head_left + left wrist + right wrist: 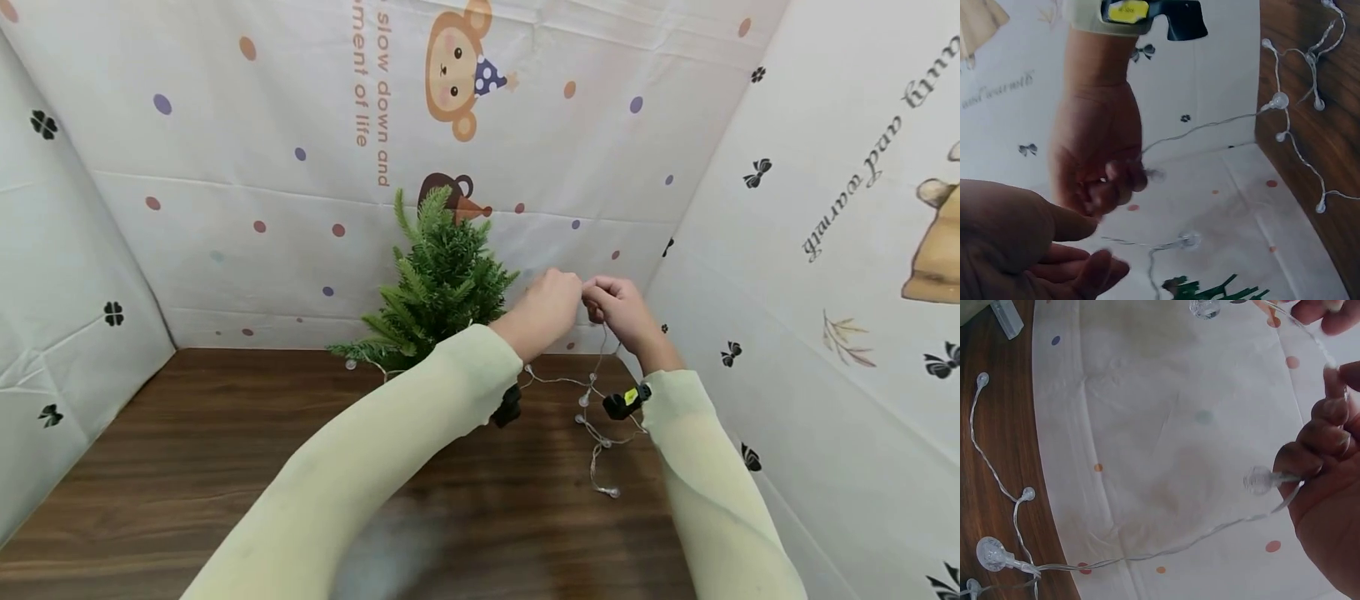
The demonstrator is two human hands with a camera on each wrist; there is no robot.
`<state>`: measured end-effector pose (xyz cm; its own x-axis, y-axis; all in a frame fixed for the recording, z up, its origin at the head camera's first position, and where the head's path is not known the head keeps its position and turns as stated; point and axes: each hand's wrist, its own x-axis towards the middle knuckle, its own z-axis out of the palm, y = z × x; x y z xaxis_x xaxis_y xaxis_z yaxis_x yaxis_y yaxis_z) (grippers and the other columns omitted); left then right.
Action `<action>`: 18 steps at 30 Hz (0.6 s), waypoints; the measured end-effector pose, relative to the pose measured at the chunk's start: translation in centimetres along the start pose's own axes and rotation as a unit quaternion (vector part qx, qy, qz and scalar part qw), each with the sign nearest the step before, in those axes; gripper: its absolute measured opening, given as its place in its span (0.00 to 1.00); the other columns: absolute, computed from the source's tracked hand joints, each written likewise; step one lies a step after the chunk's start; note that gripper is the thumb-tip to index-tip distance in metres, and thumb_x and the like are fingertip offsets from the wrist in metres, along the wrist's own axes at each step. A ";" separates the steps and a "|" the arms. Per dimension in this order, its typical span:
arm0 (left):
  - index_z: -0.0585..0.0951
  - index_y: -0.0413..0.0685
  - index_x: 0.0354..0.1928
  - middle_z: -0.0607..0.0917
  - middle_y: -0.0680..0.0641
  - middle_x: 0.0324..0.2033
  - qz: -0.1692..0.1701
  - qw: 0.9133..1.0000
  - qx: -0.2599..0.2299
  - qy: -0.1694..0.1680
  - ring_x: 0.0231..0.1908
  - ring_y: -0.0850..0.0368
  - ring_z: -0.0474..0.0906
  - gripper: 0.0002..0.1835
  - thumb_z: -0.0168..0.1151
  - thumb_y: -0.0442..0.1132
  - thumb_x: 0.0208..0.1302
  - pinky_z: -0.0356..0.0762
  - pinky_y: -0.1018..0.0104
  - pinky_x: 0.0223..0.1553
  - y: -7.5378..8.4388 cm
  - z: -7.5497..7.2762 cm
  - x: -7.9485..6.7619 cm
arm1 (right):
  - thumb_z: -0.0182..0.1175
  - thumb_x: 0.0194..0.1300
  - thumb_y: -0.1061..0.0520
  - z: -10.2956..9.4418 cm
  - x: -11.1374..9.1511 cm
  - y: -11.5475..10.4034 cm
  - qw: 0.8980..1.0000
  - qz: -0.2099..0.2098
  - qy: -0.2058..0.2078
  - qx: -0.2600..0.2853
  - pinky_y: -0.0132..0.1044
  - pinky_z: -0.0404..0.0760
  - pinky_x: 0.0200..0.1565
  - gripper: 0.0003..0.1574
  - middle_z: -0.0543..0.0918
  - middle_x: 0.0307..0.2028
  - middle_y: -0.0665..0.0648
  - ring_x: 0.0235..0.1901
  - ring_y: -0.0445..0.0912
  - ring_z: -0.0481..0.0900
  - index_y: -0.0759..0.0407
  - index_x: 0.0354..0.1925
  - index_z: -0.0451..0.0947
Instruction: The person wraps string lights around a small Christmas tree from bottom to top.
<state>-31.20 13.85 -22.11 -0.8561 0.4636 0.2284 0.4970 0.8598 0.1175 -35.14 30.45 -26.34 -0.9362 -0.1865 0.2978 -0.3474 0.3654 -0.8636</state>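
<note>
A clear-bulbed string of fairy lights runs from the table up to my right hand. The right fingers curl round its wire, and one bulb sticks out beside them in the right wrist view. My left hand is close beside the right, its thumb near the right fingertips. In the left wrist view, the left thumb and fingers stand apart, with a stretch of wire ending in a bulb passing close by. A small green artificial Christmas tree stands left of both hands, its lower part hidden by the left sleeve.
More of the light string lies loosely looped on the brown wooden table, with an end bulb towards the front. Another bulb is at the tree's left side. Printed white cloth walls the back and both sides.
</note>
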 end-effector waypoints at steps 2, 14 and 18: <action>0.80 0.50 0.42 0.80 0.50 0.31 -0.010 1.000 -0.018 0.003 0.21 0.62 0.71 0.13 0.44 0.37 0.73 0.63 0.72 0.17 0.0 0.2 0.5 | 0.51 0.71 0.56 -0.1 0.2 0.5 1.000 -0.011 -0.011 0.026 0.38 0.66 0.26 0.16 0.65 0.20 0.58 0.21 0.51 0.62 0.61 0.26 0.74; 0.81 0.52 0.36 0.81 0.52 0.28 -0.019 0.998 -0.029 0.054 0.23 0.62 0.72 0.11 0.48 0.35 0.70 0.66 0.70 0.22 -1.0 1.1 1.2 | 0.50 0.70 0.61 -0.2 0.3 1.4 0.983 -0.063 -0.091 0.149 0.38 0.63 0.24 0.15 0.66 0.18 0.54 0.19 0.48 0.58 0.65 0.27 0.73; 0.81 0.51 0.38 0.82 0.51 0.30 -0.023 0.997 -0.046 0.051 0.23 0.62 0.74 0.10 0.49 0.35 0.69 0.66 0.70 0.20 -1.1 1.0 0.9 | 0.51 0.70 0.60 0.0 0.3 1.6 0.981 -0.065 -0.094 0.155 0.36 0.68 0.26 0.14 0.69 0.20 0.55 0.21 0.49 0.61 0.66 0.29 0.75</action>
<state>-32.70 13.57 -23.03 -0.8621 0.3957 0.3165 0.4721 0.8541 0.2181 -35.92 30.99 -27.61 -0.8486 -0.3890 0.3586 -0.4034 0.0371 -0.9143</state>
